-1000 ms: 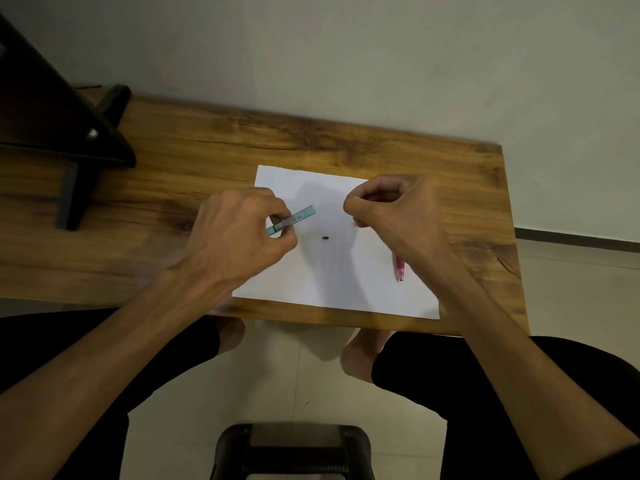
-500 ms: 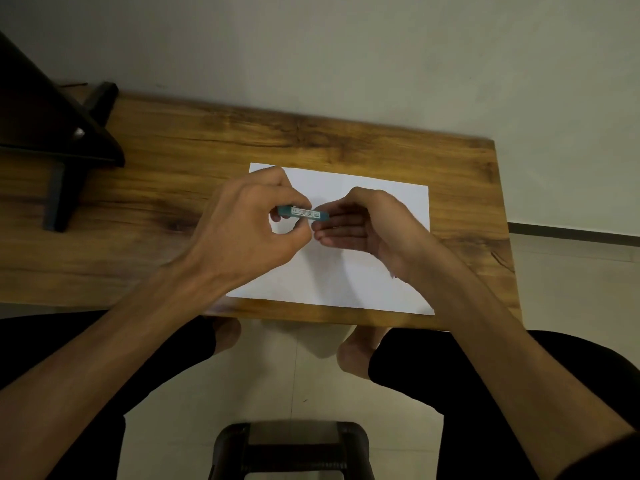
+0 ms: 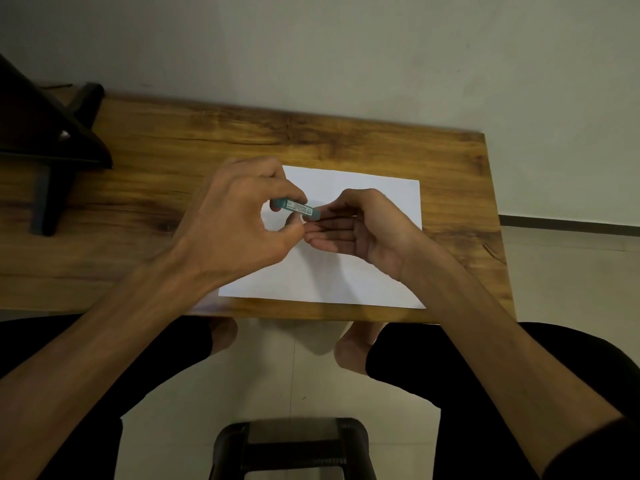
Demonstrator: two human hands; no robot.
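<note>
My left hand (image 3: 239, 223) pinches a small teal tube with a printed label (image 3: 296, 207) between thumb and fingers, holding it level above a white sheet of paper (image 3: 346, 271). My right hand (image 3: 360, 226) lies palm up beside it, fingers fairly straight, and its fingertips touch the tube's right end. Both hands hover over the paper's upper middle. The small dark piece and the pink pen seen earlier on the paper are hidden now.
The paper lies on a wooden desk (image 3: 173, 188) set against a pale wall. A black stand (image 3: 52, 140) occupies the desk's left end. Below the desk edge are my knees and a dark stool (image 3: 294, 448) on a tiled floor.
My right hand came in from the right and opened palm up against the tube's end. My left hand lifted and levelled the tube, shifting it right. The small dark piece and pink pen went out of sight.
</note>
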